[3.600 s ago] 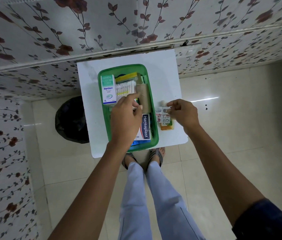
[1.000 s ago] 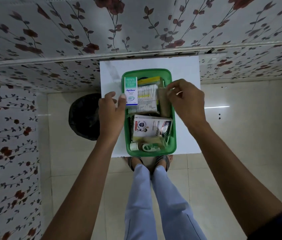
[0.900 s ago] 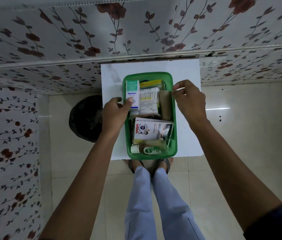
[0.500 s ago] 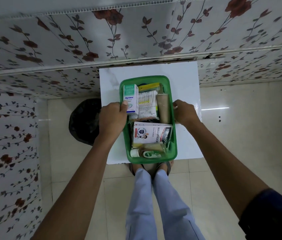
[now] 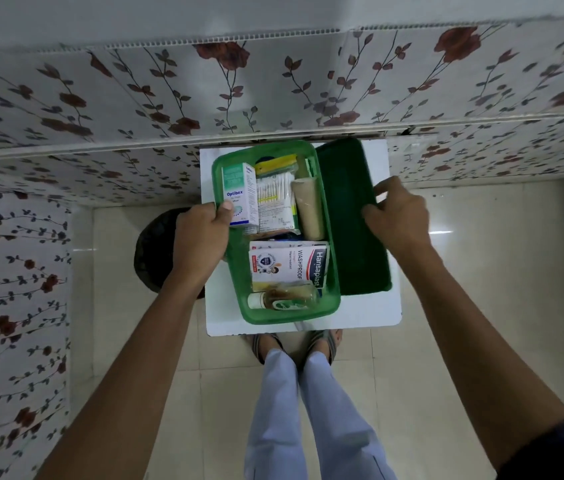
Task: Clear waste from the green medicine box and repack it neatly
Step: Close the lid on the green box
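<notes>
The green medicine box (image 5: 287,318) stands open on a small white table (image 5: 360,313). Packed inside are a white-and-teal Optibex carton (image 5: 239,192), a pack of cotton swabs (image 5: 275,199), a beige bandage roll (image 5: 308,209), a Hansaplast box (image 5: 287,266) and a small bottle (image 5: 284,299) lying along the near wall. My left hand (image 5: 201,237) grips the box's left rim, thumb against the Optibex carton. My right hand (image 5: 398,216) holds the right edge of the dark green lid (image 5: 350,220), which lies beside the box on its right.
A black bin (image 5: 152,251) stands on the floor left of the table, partly hidden by my left arm. Floral-patterned walls close in behind and to the left. My legs and sandalled feet are at the table's near edge.
The dark green lid has come into view to the right of the box, held by my right hand, which was at the box's right rim. My left hand stays on the left rim.
</notes>
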`<action>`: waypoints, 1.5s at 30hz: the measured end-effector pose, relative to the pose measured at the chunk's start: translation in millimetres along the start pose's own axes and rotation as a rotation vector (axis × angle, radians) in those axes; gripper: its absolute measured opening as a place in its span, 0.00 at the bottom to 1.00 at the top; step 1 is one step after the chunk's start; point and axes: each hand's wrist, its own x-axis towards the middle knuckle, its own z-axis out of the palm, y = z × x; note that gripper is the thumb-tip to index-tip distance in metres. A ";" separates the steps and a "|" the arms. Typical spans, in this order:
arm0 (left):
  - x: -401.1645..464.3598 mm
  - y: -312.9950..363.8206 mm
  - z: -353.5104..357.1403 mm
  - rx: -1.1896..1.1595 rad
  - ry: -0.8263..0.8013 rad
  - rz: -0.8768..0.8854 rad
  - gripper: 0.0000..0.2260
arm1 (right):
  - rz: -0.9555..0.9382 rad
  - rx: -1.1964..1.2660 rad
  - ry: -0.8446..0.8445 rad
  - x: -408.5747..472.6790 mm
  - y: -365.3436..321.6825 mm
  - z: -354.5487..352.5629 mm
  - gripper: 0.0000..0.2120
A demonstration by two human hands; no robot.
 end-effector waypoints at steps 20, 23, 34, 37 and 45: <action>-14.7 -4.6 16.3 -0.543 -0.218 -0.288 0.16 | -0.261 -0.250 -0.050 -47.7 -41.1 25.7 0.27; -18.0 -4.8 15.8 -0.641 -0.222 -0.318 0.13 | -0.175 -0.069 -0.197 -36.3 -32.4 21.1 0.34; -26.8 -5.0 13.5 -0.614 -0.283 -0.299 0.12 | -0.189 -0.009 -0.163 -69.9 -18.5 38.6 0.35; -30.7 -6.4 20.0 -0.409 -0.224 -0.149 0.11 | -0.195 -0.010 -0.168 -70.1 -18.6 38.0 0.35; -33.7 -3.7 25.6 -0.279 -0.147 -0.155 0.11 | -0.112 0.215 -0.023 -69.0 -12.0 41.2 0.16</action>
